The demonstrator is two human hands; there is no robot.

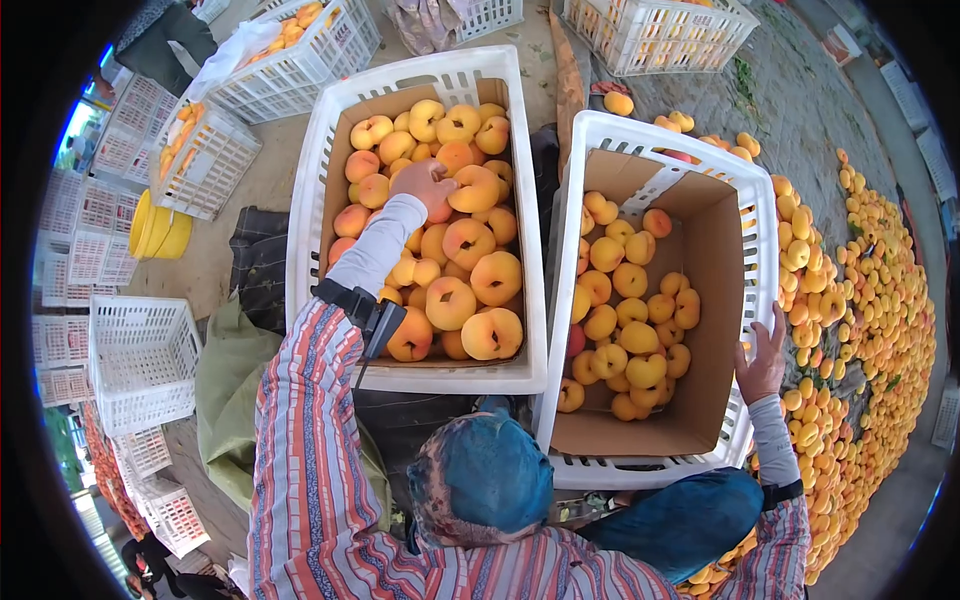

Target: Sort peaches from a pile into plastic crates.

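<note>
My left hand (424,184) reaches into the left white plastic crate (298,225), which is cardboard-lined and well filled with yellow-orange, peach-like fruit (450,302). Its curled fingertips touch a large flattened fruit (474,188); whether they grip it is hidden. My right hand (763,364) lies over the right-hand wall of a second white plastic crate (564,300), thumb on the inner side and fingers along the outside. That crate is tilted and lined with brown cardboard (709,300). Smaller yellow fruit (639,337) lies in it, mostly toward its left side.
Loose fruit (881,322) spreads in a large heap on the ground at right. More crates of fruit (660,37) stand beyond. At left are an empty-looking white crate (142,360), a yellow bucket (159,229), stacked crates (97,225) and a green cloth (240,390). Another person's legs (161,45) show upper left.
</note>
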